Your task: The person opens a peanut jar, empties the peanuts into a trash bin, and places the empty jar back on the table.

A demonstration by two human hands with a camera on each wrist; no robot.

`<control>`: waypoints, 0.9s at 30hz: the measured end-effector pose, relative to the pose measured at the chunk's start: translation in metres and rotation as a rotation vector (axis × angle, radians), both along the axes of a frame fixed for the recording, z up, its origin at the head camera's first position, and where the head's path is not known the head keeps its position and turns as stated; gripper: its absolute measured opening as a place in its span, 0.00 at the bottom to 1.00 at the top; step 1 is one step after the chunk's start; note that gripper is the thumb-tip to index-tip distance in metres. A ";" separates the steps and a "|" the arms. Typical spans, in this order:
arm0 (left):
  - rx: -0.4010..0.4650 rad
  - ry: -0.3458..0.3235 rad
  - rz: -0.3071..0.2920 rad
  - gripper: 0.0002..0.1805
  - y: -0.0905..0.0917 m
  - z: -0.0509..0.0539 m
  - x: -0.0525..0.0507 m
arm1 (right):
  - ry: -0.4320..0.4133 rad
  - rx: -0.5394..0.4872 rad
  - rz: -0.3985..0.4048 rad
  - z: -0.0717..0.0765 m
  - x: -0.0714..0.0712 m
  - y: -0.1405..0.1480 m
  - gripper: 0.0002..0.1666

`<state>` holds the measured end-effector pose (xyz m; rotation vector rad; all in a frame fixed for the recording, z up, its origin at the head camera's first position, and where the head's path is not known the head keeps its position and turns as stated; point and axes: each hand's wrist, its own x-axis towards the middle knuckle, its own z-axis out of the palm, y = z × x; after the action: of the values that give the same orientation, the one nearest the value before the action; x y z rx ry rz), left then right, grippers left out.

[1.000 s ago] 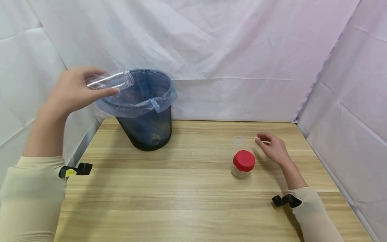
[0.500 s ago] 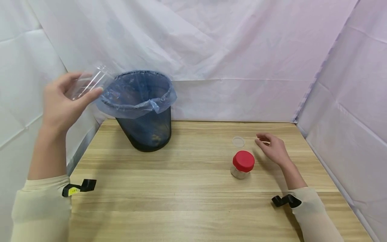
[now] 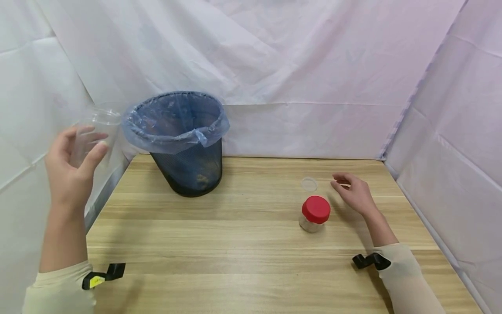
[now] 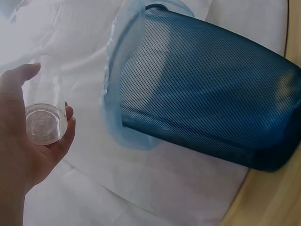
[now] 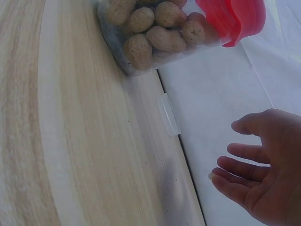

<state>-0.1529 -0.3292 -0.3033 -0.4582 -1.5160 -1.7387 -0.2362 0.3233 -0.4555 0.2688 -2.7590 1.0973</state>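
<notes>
**Left hand (image 3: pixel 69 174) grips clear plastic jar (image 4: pixel 45 123)**

Fingers curl round it; blue-lined mesh bin (image 3: pixel 196 168) right of fingertips. Right hand (image 3: pixel 354 192): fingers loosely bent; clear cap (image 3: pixel 309 184), red-lidded peanut jar (image 3: pixel 316 210) left of them. Yellow left-wrist label (image 3: pixel 96 281) unreadable.

On the counter (image 3: pixel 235 261), the wastebasket (image 3: pixel 188 150) is standing right of the held jar (image 4: pixel 45 113), left of the peanut jar (image 3: pixel 315 213).
</notes>
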 end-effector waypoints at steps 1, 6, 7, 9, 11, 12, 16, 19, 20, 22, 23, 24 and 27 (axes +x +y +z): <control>0.014 0.001 0.003 0.19 -0.002 -0.005 0.002 | 0.000 0.003 0.000 0.000 0.000 0.000 0.27; 0.050 -0.019 0.023 0.17 -0.011 -0.027 0.007 | -0.004 0.008 -0.003 0.001 0.001 -0.001 0.28; 0.054 -0.029 0.022 0.17 -0.013 -0.031 0.008 | -0.005 0.007 -0.002 0.001 0.001 -0.001 0.28; 0.057 -0.048 0.010 0.17 -0.015 -0.040 0.009 | -0.007 0.005 0.000 0.001 0.001 -0.001 0.28; 0.043 -0.070 0.003 0.19 -0.017 -0.047 0.011 | -0.008 0.002 0.003 0.000 0.001 -0.001 0.28; 0.030 -0.086 0.008 0.20 -0.017 -0.051 0.011 | -0.008 0.002 0.004 0.000 0.000 -0.001 0.28; -0.017 -0.171 0.037 0.23 -0.016 -0.062 0.014 | -0.010 0.003 0.003 0.000 0.000 0.000 0.28; -0.018 -0.222 0.035 0.23 -0.014 -0.069 0.016 | -0.007 0.003 -0.001 0.000 0.000 0.001 0.28; 0.000 -0.229 0.020 0.23 -0.014 -0.071 0.016 | -0.006 0.004 -0.002 0.000 0.000 0.001 0.28; 0.033 -0.219 -0.012 0.23 -0.014 -0.076 0.017 | -0.004 0.006 -0.003 0.000 0.000 0.001 0.28; 0.054 -0.208 -0.032 0.23 -0.014 -0.078 0.017 | -0.004 0.008 -0.005 0.000 0.000 0.001 0.28; 0.072 -0.192 -0.055 0.24 -0.014 -0.080 0.017 | -0.004 0.009 -0.006 0.000 0.000 0.001 0.28; 0.100 -0.153 -0.105 0.27 -0.014 -0.086 0.018 | -0.003 0.009 -0.006 0.001 0.001 0.000 0.27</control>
<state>-0.1348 -0.3432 -0.3890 -0.3668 -1.5253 -1.9599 -0.2356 0.3234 -0.4550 0.2594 -2.7668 1.0845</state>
